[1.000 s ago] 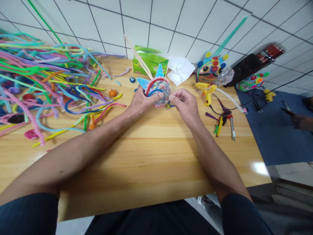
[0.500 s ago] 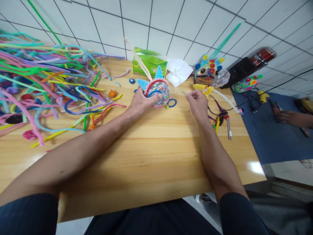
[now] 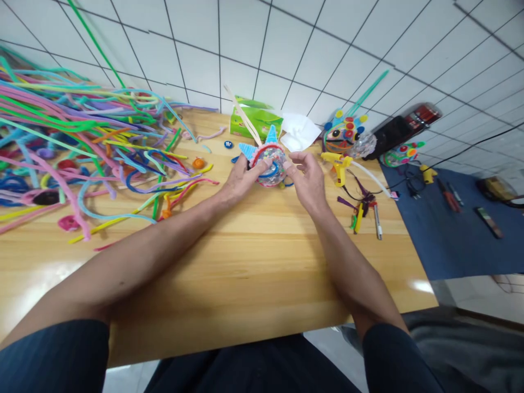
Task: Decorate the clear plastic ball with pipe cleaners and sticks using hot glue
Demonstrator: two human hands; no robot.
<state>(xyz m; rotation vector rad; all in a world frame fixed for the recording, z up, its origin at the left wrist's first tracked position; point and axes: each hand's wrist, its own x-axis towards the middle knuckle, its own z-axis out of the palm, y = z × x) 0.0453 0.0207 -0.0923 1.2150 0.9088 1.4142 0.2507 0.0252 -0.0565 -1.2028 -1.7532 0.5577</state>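
Note:
A round, clear craft piece [image 3: 275, 158] with a red and pink rim and light blue pointed ears is near the back middle of the table. My left hand [image 3: 244, 177] grips its left side, the thumb lying over a blue ring on its front. At the right edge of the piece is my right hand [image 3: 305, 177], its fingers bent and closed together; whatever they pinch is too small to make out. Two pale strips [image 3: 246, 121] rise behind the piece, in front of a green tissue pack [image 3: 239, 124].
Colourful pipe cleaners [image 3: 85, 142] heap over the left side. A yellow glue gun [image 3: 339, 166], a pen [image 3: 377, 221] and a decorated craft [image 3: 341, 135] are at the right. Pliers [image 3: 449, 196] lie on a blue mat [image 3: 454, 240]. White paper [image 3: 301, 132] is at the back.
My right hand has moved left from beside the glue gun to the round piece. The other person's hand at the far right has left the view. The camera view has shifted slightly.

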